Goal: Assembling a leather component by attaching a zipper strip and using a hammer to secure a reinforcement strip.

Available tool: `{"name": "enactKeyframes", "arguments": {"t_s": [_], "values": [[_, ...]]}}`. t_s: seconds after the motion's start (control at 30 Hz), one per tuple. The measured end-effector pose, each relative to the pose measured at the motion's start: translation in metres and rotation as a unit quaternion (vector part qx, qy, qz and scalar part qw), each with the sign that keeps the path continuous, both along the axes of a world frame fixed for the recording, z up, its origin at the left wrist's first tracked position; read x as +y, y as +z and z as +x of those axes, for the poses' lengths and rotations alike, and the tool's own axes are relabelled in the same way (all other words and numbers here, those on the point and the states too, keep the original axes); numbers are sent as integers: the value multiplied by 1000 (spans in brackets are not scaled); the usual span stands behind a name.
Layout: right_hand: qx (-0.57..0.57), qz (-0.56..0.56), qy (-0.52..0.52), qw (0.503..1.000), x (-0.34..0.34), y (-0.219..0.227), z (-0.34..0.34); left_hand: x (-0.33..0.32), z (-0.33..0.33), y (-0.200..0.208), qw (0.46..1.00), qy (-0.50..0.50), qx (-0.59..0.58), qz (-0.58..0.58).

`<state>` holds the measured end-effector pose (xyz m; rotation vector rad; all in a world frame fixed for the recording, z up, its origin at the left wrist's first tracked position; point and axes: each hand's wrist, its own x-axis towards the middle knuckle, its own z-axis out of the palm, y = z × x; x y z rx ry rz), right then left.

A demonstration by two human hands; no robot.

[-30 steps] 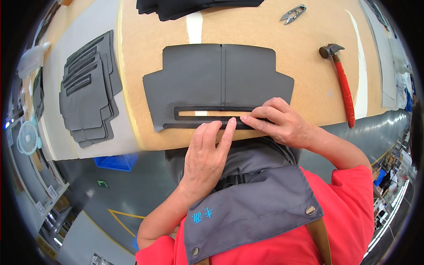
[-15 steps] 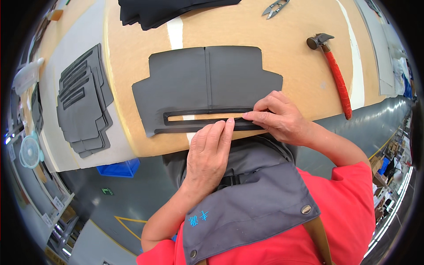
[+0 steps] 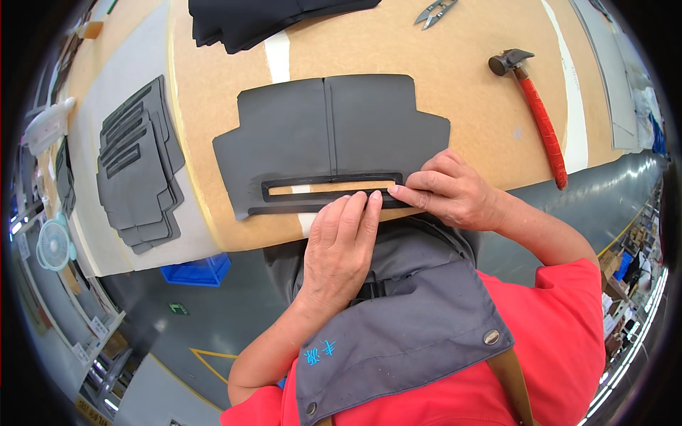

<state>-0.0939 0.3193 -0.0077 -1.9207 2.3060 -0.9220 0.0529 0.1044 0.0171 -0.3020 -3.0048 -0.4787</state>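
Observation:
A dark grey leather-like panel (image 3: 284,124) with stepped upper corners lies flat in front of me. A raised seam runs down its middle, and a long narrow slot with a black border crosses its lower part. My left hand (image 3: 341,241) comes up from below, fingers close together, fingertips pressed on the strip under the slot; its thumb is hard to make out. Around the slot's right end, my right hand (image 3: 458,190) has its thumb and forefinger in a pinch on the border. The two hands are apart, with a short stretch of strip between them.
Similar slotted grey panels (image 3: 135,181) lie stacked at the left. Black pieces (image 3: 263,25) are piled at the far side. Thread snips (image 3: 435,12) and a hammer (image 3: 543,124) with a red handle lie on the tan tabletop (image 3: 469,78). Below the edge stands a blue bin (image 3: 199,271).
My right fingers have shifted slightly at the slot's right end, uncovering more of its border corner. The left hand stays on the strip. The whole view has shifted a little.

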Motion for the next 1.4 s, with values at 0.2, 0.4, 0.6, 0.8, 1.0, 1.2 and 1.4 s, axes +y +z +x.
{"name": "enactKeyframes", "arguments": {"t_s": [0.2,0.4,0.6,0.8,1.0,1.2,1.4], "values": [[20,-7,3,1000,-1,2,1,4,-3,2,1000,-21,5,1],[-73,-9,-47,996,2,6,-2,2,-2,1,998,-50,-2,-29],[18,-3,7,1000,1,5,-5,2,-2,1,998,-52,0,-35],[44,8,49,998,6,5,-10,6,-2,5,999,-38,-12,-28],[52,0,56,997,11,3,-10,9,-2,5,999,-25,-23,-7],[12,-4,34,999,19,3,-8,8,0,1,998,-41,-12,-41],[140,21,-345,928,55,22,-41,29,-11,-1,999,0,-11,-52]]}}
